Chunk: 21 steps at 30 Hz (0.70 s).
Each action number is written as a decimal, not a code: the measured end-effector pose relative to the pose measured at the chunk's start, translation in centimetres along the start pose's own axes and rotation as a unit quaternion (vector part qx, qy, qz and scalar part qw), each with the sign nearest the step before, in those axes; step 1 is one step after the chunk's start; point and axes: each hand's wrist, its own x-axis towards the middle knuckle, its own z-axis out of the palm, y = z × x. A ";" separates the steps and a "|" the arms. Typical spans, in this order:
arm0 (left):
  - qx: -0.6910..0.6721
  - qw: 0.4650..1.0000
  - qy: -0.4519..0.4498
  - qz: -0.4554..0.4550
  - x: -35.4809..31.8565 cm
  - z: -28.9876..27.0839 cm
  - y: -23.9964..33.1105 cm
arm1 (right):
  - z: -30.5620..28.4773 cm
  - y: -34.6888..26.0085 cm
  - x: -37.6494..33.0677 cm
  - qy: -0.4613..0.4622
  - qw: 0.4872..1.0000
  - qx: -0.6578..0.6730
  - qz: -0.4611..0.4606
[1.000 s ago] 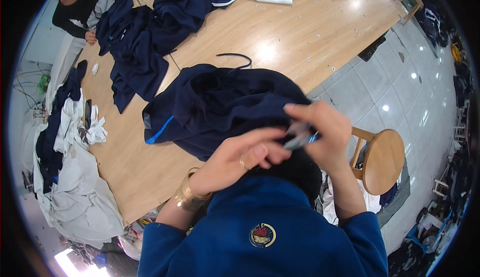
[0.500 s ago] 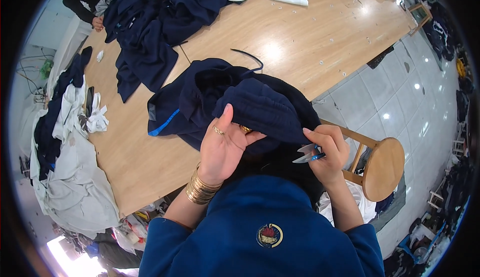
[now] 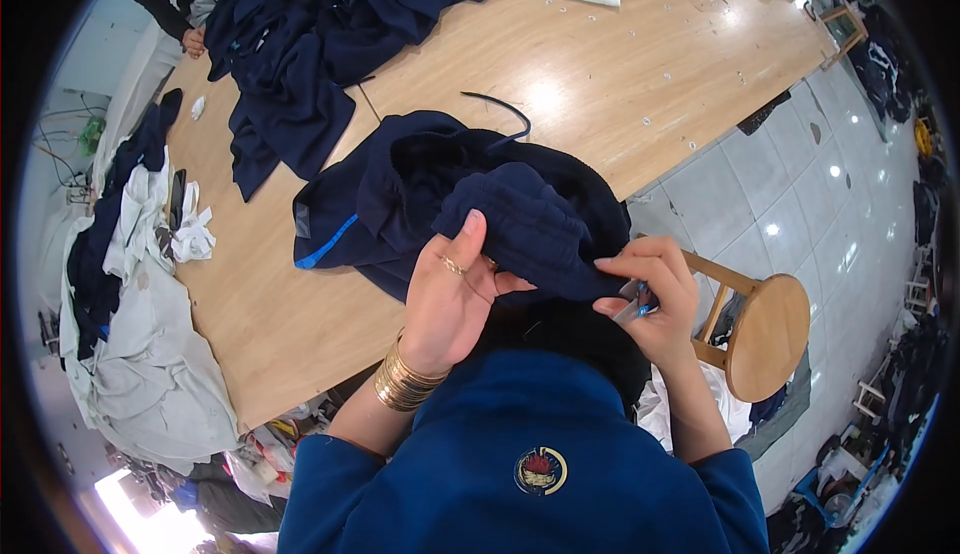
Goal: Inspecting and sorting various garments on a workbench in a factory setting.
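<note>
A navy garment with a dark drawstring and a bright blue strip lies bunched on the table edge in front of me. Its gathered, stitched band is lifted between my hands. My left hand, with rings and bangles, grips the band from below, thumb on top and the other fingers partly hidden under the cloth. At the band's right end, my right hand pinches the cloth. Tucked in that same hand are small thread snips, mostly covered by the fingers.
The wooden table stretches away ahead. More navy garments lie at the far left, near a person's hand. White cloth hangs over the left edge. A round wooden stool stands at my right on the tiled floor.
My right hand has turned and closed more around the snips, whose blades show less now. The band is more bunched, and my left hand has shifted slightly right.
</note>
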 end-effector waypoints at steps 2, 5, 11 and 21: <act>0.013 0.997 0.063 0.031 -0.1 1.2 0.0 | -0.2 -1.0 0.7 0.017 1.000 0.007 0.012; 0.037 0.995 0.076 0.043 -0.2 1.5 -0.2 | -0.2 -2.4 1.4 0.035 0.997 0.036 0.063; 0.038 0.996 0.074 0.026 -0.2 1.7 -0.5 | 0.7 -2.7 3.3 -0.014 0.979 0.126 0.159; -0.065 0.994 0.022 -0.084 0.2 2.2 -0.3 | 1.1 -2.4 2.6 -0.023 0.921 0.305 0.240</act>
